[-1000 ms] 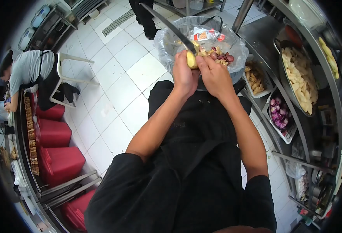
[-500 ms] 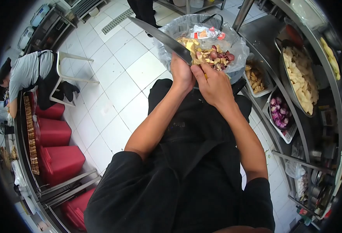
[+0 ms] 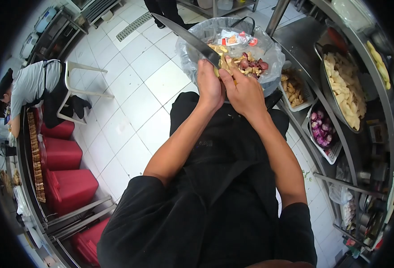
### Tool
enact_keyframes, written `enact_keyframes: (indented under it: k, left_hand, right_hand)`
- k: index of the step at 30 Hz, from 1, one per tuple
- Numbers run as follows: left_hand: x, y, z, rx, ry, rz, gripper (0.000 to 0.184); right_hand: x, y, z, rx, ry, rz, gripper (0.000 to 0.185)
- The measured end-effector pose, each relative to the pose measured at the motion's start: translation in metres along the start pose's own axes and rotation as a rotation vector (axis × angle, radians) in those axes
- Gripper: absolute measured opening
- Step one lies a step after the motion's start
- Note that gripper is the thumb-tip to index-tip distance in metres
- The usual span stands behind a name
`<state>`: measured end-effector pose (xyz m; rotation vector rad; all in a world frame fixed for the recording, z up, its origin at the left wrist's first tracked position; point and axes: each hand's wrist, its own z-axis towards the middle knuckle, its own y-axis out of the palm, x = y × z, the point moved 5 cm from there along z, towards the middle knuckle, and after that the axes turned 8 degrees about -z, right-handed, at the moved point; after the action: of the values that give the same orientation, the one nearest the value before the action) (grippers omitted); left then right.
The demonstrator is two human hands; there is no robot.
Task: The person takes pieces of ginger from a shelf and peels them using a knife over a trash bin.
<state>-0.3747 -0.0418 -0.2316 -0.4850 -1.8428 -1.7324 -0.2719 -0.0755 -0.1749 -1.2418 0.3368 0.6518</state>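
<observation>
A long-bladed knife (image 3: 190, 39) points up and to the left over a bin lined with clear plastic (image 3: 273, 67). My right hand (image 3: 248, 96) is closed round its handle end, which the fingers mostly hide. Right beside it, my left hand (image 3: 209, 87) is closed on a yellow peeled piece (image 3: 216, 71), largely covered by the fingers and blade. Yellowish peelings and reddish-purple skins (image 3: 253, 66) lie in the bin beyond the hands, with a red and white wrapper (image 3: 236, 38) among them.
On the right, metal shelving holds a large pan of pale peeled pieces (image 3: 342, 91), a basket of brown roots (image 3: 292, 89) and a basket of purple onions (image 3: 321, 128). A person (image 3: 31, 82) leans over the left counter beside a white stool (image 3: 87, 67) and red bins (image 3: 69, 183).
The knife blade has swung lower and left since the first frame, and the yellow piece is now more hidden. Both hands stay close together. The dark-clothed legs beyond the bin have shifted slightly left.
</observation>
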Motion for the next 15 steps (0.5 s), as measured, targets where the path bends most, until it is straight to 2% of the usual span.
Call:
enact_keyframes:
  k: [4, 5, 8, 12, 15]
  left_hand:
    - [-0.001, 0.001, -0.009, 0.047, -0.074, 0.029, 0.032]
    - [-0.001, 0.003, -0.013, 0.031, -0.110, -0.004, 0.032]
    - [0.002, 0.005, -0.009, -0.063, -0.215, -0.132, 0.036]
    - [0.005, 0.001, 0.003, -0.068, -0.311, -0.173, 0.041]
    - [0.007, -0.008, 0.010, 0.059, -0.266, -0.127, 0.042]
  right_hand:
    - [0.039, 0.018, 0.031, 0.013, 0.123, 0.088, 0.055]
    - [0.038, 0.011, 0.038, -0.255, 0.277, 0.180, 0.059]
    - [0.060, 0.023, 0.045, -0.359, 0.459, 0.328, 0.060]
    - [0.062, 0.018, 0.038, -0.250, 0.422, 0.352, 0.059]
    - [0.053, 0.015, 0.029, -0.224, 0.347, 0.355, 0.059]
